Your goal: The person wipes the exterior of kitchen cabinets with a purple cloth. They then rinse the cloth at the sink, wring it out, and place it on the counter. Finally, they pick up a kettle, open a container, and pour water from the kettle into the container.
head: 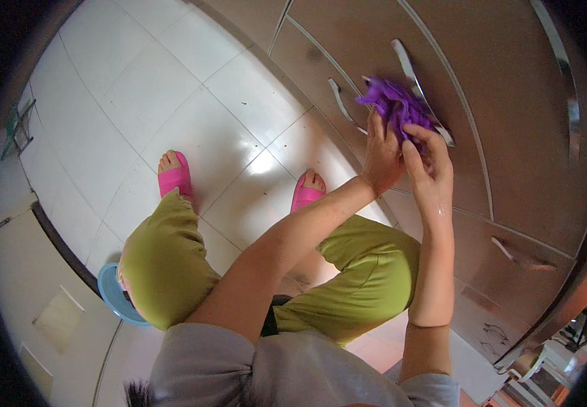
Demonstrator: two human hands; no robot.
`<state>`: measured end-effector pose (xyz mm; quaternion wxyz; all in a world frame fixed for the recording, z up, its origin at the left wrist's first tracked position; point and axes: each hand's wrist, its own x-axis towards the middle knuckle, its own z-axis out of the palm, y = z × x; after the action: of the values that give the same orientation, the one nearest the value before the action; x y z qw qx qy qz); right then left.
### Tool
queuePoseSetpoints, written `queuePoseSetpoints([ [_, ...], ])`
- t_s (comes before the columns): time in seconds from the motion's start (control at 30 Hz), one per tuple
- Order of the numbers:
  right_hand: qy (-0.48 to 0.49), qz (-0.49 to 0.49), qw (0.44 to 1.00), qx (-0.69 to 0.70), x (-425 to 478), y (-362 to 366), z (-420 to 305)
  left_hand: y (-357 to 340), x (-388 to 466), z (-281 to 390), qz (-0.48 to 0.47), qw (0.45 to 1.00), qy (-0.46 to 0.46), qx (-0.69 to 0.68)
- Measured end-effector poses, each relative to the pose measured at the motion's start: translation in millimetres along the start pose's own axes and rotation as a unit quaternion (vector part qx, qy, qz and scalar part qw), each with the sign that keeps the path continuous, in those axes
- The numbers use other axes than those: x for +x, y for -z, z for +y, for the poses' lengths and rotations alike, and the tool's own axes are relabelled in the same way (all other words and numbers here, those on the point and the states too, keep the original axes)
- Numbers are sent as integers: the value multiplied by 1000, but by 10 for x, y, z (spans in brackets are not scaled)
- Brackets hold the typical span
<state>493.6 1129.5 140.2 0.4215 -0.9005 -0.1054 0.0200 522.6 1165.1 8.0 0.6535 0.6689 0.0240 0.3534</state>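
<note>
A crumpled purple cloth [400, 104] lies against a long metal handle [409, 66] on the brown cabinet front [517, 137]. My left hand [382, 152] is at the near left side of the cloth, its fingertips partly under the folds. With bent fingers and thumb, my right hand [431, 157] pinches the near right edge of the cloth, close to the handle's lower end. Whether the left fingers close on the cloth is hard to see.
Smaller handles [342, 104] sit on neighbouring cabinet panels. White floor tiles [171, 112] spread out to the left, under my feet in pink slippers [174, 178]. A blue plastic basin [115, 295] stands beside my left knee. A metal rack [538, 364] is at the lower right.
</note>
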Motion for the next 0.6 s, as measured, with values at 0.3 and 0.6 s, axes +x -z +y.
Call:
queuePoseSetpoints([
  [0.3, 21, -46, 994, -95, -79, 3, -176, 335, 640, -698, 73, 983, 31, 164],
  [0.6, 5, -66, 996, -54, -68, 54, -120, 654, 796, -1620, 269, 945, 182, 28],
])
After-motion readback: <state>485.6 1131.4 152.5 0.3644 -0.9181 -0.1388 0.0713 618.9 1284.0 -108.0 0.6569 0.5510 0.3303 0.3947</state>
